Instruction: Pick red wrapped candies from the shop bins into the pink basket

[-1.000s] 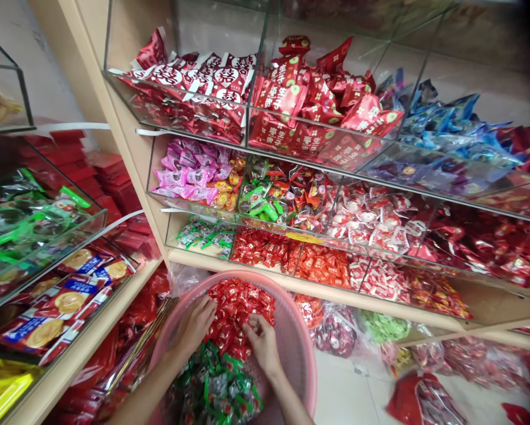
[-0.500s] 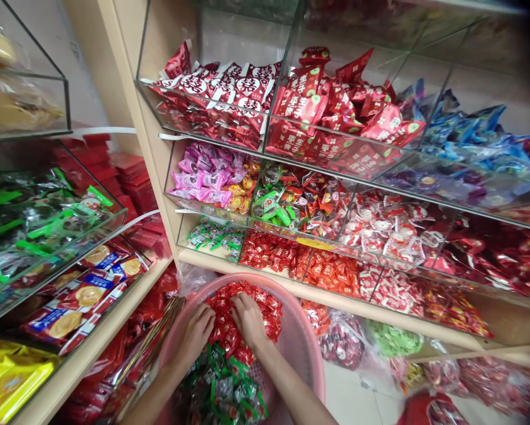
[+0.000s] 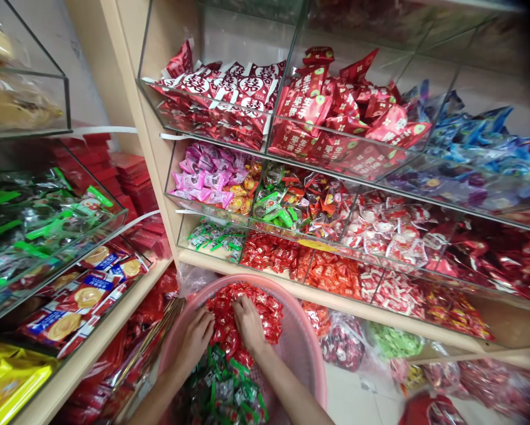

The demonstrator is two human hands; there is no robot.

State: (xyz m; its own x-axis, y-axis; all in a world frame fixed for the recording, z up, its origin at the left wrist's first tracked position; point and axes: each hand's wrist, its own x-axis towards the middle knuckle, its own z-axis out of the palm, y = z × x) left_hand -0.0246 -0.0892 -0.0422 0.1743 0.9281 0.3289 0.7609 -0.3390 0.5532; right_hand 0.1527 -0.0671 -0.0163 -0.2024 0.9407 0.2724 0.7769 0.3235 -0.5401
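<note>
A pink plastic basket (image 3: 304, 348) sits low in front of me, holding a heap of red wrapped candies (image 3: 269, 310) at the far side and green-and-clear wrapped candies (image 3: 225, 386) nearer me. My left hand (image 3: 194, 339) rests on the left of the red heap with its fingers curled into the candies. My right hand (image 3: 247, 321) lies on top of the red heap, fingers bent down among the wrappers. Whether either hand has candies gripped is hidden by the pile.
Clear acrylic bins (image 3: 265, 136) on a wooden shelf (image 3: 336, 298) hold red, pink, green and blue packets. More bins (image 3: 48, 236) stand at the left with green candies and biscuit packs. Bags of sweets (image 3: 344, 342) lie on the floor under the shelf.
My right hand moved from the basket's right side leftward onto the top of the red heap, close to my left hand. The view shifted slightly.
</note>
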